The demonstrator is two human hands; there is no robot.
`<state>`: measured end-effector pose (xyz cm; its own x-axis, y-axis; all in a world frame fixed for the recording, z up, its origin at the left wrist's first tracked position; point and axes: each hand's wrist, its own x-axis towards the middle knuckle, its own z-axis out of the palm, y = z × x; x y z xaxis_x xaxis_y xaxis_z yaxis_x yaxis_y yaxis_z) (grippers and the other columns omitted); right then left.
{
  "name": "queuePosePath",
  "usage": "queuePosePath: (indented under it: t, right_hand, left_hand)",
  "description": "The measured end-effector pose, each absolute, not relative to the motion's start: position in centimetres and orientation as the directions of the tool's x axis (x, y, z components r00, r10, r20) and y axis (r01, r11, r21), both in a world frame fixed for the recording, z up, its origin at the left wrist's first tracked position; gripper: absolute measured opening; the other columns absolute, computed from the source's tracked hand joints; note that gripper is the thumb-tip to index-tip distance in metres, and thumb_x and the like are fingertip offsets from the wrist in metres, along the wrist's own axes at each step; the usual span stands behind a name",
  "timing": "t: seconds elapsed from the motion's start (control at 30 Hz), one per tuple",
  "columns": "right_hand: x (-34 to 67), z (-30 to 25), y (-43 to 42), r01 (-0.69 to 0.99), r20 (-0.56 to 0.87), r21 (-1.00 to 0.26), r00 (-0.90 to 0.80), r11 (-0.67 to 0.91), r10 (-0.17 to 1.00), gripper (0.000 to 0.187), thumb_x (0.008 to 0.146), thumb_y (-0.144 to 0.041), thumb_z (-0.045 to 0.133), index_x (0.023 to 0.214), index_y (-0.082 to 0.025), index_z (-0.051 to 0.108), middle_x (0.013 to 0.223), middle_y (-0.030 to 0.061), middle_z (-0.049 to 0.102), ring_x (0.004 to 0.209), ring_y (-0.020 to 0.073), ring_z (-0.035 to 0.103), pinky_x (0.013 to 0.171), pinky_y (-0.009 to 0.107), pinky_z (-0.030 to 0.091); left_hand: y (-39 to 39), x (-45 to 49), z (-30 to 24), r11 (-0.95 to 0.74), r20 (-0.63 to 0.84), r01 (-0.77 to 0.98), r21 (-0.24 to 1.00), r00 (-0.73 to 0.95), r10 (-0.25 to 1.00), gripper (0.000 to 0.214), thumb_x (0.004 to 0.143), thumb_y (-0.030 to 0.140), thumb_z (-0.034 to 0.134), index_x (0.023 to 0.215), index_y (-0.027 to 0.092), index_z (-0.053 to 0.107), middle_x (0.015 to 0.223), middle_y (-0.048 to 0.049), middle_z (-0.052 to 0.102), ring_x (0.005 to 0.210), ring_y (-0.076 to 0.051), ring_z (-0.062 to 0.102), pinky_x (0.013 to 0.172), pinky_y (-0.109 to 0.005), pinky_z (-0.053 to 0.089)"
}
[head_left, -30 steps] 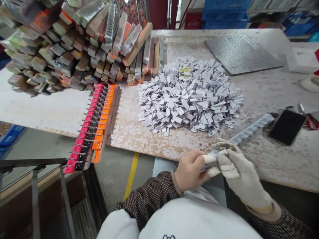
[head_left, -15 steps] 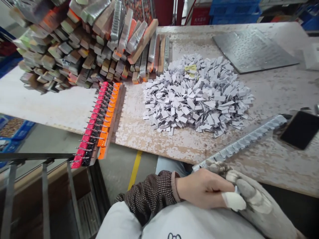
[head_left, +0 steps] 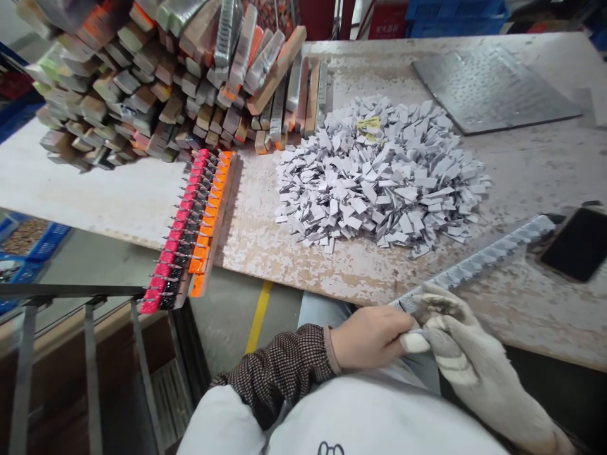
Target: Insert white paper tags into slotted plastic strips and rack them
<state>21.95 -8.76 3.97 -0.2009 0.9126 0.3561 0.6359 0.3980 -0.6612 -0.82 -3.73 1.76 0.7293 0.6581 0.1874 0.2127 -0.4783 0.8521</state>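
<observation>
- A long grey strip carrying a row of small square tabs (head_left: 478, 262) is lying slanted across the near edge of the paint-flecked wooden workbench (head_left: 531, 164), below and to the right of the heap of small white paper tags (head_left: 379, 177); its far end is pointing towards a black smartphone (head_left: 581, 243).
- The right hand, in a soiled white knit work glove (head_left: 455, 354), is closed in a pinch on the strip's near end.
- The bare left hand (head_left: 370, 338), with one fingertip wrapped in white tape (head_left: 414, 342), is curled shut right beside the gloved hand; whether it is gripping the strip is hidden.
- A brown checked oversleeve (head_left: 279, 373) is covering the left forearm, below the heap.
- A yellow tag (head_left: 368, 124) is lying on top of the heap, towards its far side.
- A wooden bar studded with pink and orange pieces and metal pins (head_left: 194, 230) is resting to the left of the heap.
- A large stack of paint-daubed wooden bars (head_left: 118, 82) is rising beyond the heap, to its left.
- A dimpled grey metal sheet (head_left: 493, 88) is lying beyond the heap, to its right.
- Blue plastic crates (head_left: 455, 9) are standing far beyond the heap.
</observation>
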Motion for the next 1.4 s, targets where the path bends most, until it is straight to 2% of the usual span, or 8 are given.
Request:
queuePosePath:
  t: [0.07,0.2,0.4,0.8,1.1,1.17,1.27,1.4]
  right_hand:
    - [22.7,3.7,-7.9,0.73,0.421,-0.542,-0.193,0.417,0.886,0.012,0.101,-0.024,0.069,0.09,-0.027,0.066,0.132,0.0094,0.078,0.146,0.0356,0.065,0.114,0.055,0.061]
    - [24.0,2.3,-6.2,0.904,0.478,-0.224,-0.224,0.364,0.85,0.023,0.098,-0.033,0.076,0.08,-0.025,0.062,0.125,0.0141,0.077,0.143,0.0407,0.064,0.123,0.065,0.05]
    - [22.8,0.9,-5.3,0.916,0.422,-0.031,-0.351,0.4,0.836,0.019,0.097,-0.027,0.071,0.08,-0.023,0.065,0.122,0.014,0.078,0.135,0.0391,0.067,0.122,0.066,0.05]
    - [23.5,1.3,-2.9,0.857,0.246,0.043,-0.508,0.514,0.826,0.021,0.098,-0.025,0.063,0.078,-0.025,0.068,0.113,0.0139,0.08,0.133,0.0394,0.068,0.128,0.07,0.04]
    - [24.9,0.5,-3.6,0.85,0.385,-0.017,-0.48,0.526,0.788,0.025,0.107,-0.041,0.06,0.089,-0.024,0.067,0.122,0.0143,0.078,0.137,0.0382,0.066,0.128,0.068,0.041]
    - [24.6,1.2,-3.7,0.858,0.424,-0.088,-0.428,0.507,0.798,0.027,0.106,-0.047,0.061,0.098,-0.023,0.068,0.128,0.0165,0.075,0.14,0.0399,0.064,0.129,0.07,0.041]
    - [23.1,2.7,-3.5,0.849,0.464,-0.221,-0.341,0.479,0.818,0.032,0.106,-0.05,0.064,0.115,-0.02,0.068,0.138,0.0197,0.071,0.146,0.041,0.061,0.127,0.069,0.045]
    - [20.5,4.8,-3.1,0.744,0.433,-0.416,-0.343,0.522,0.833,0.022,0.109,-0.044,0.063,0.106,-0.025,0.073,0.13,0.0131,0.076,0.143,0.0352,0.065,0.122,0.06,0.055]
  left_hand:
    - [-2.2,-2.4,1.5,-0.519,0.155,0.437,0.735,0.636,0.756,0.04,0.11,0.059,0.065,0.117,0.02,0.068,0.103,-0.0099,0.075,0.095,-0.026,0.071,0.087,-0.038,0.059]
    - [2.3,-6.0,1.2,-0.27,0.055,0.896,0.352,0.268,0.962,0.033,0.106,0.046,0.075,0.115,0.015,0.069,0.117,-0.0178,0.071,0.11,-0.034,0.067,0.096,-0.047,0.056]
    - [4.4,-7.5,0.5,-0.188,-0.022,0.968,0.163,0.194,0.981,0.017,0.107,0.025,0.067,0.122,0.018,0.072,0.132,-0.0174,0.069,0.126,-0.035,0.062,0.104,-0.048,0.05]
    - [3.1,-6.0,0.7,-0.107,-0.102,0.956,0.274,0.14,0.985,0.03,0.106,0.039,0.07,0.124,0.016,0.067,0.127,-0.0178,0.072,0.124,-0.036,0.066,0.108,-0.048,0.049]
    - [3.4,-3.9,0.0,-0.041,-0.097,0.81,0.584,0.12,0.988,0.027,0.095,0.003,0.062,0.12,0.014,0.063,0.124,-0.0177,0.071,0.117,-0.03,0.071,0.105,-0.044,0.055]
    - [2.7,-3.9,0.1,-0.079,-0.077,0.681,0.728,0.196,0.978,0.027,0.097,0.005,0.062,0.122,0.015,0.062,0.112,-0.0111,0.071,0.104,-0.023,0.072,0.096,-0.035,0.058]
    - [1.2,-3.5,0.5,-0.08,0.003,0.19,0.979,0.377,0.926,0.025,0.102,0.021,0.071,0.125,0.017,0.061,0.096,-0.0024,0.067,0.084,-0.016,0.067,0.081,-0.029,0.057]
    - [-0.7,-2.8,1.8,0.034,0.065,-0.177,0.984,0.526,0.848,0.032,0.098,0.04,0.084,0.111,0.018,0.064,0.091,-0.0009,0.063,0.078,-0.013,0.06,0.075,-0.027,0.054]
